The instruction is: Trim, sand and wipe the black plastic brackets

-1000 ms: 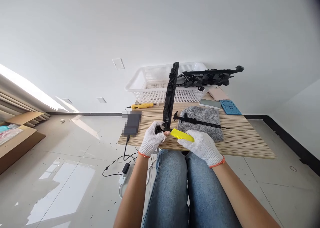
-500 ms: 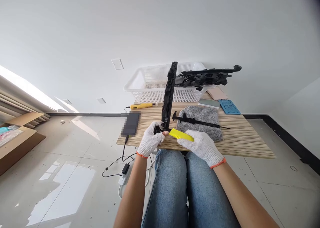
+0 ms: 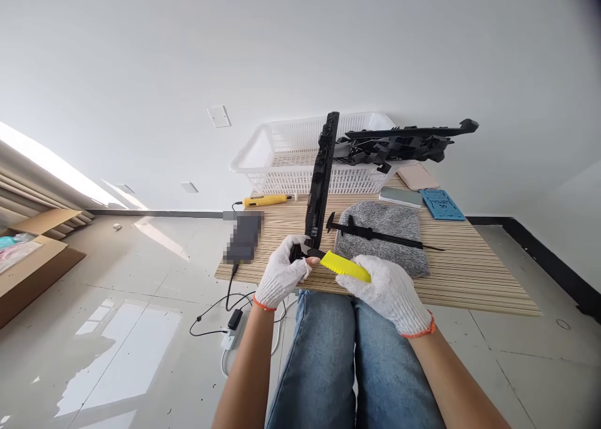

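My left hand, in a white glove, grips the near end of a long black plastic part, which stretches away over the white basket's edge. My right hand, also gloved, is closed around the yellow handle of a knife. The knife's dark front end meets the black part by my left fingertips; its blade is hard to make out. To the right, a black caliper lies on a folded grey cloth.
A white basket holds more black parts. On the striped table are a yellow pen-like tool, a blurred dark device, a grey-green box, a pink item and a blue pad.
The view has shifted slightly. My right hand and the knife are a little lower and farther right in view, while both hands keep their hold.
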The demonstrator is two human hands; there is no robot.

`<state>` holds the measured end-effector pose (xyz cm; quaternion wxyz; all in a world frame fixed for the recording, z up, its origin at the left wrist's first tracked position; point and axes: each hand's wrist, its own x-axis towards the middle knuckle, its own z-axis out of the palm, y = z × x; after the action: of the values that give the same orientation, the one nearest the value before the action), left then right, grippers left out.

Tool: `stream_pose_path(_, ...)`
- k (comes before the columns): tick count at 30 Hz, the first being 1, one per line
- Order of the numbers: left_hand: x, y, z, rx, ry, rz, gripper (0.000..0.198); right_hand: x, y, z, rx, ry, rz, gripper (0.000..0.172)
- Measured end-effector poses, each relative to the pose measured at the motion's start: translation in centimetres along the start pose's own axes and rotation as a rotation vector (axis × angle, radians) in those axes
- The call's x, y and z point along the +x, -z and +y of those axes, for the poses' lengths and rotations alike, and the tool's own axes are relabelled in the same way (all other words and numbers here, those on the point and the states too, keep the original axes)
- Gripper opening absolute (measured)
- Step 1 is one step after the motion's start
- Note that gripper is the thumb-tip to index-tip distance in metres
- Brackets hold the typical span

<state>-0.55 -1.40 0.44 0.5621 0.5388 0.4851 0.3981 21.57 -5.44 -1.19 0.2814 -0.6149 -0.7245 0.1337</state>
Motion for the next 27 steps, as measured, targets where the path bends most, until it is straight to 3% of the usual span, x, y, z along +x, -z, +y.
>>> stream_pose_path(17, -0.52, -0.36, 0.15, -0.039, 0.02, 0.017, 0.037, -0.34, 0.26, 0.26, 0.005, 0.033, -0.008, 0.05)
stream_pose_path(27, -0.48, 0.01, -0.33, 0.02, 0.034, 0.019, 0.035, -0.77, -0.41, 0.47, -0.032, 0.023, 0.014, 0.053)
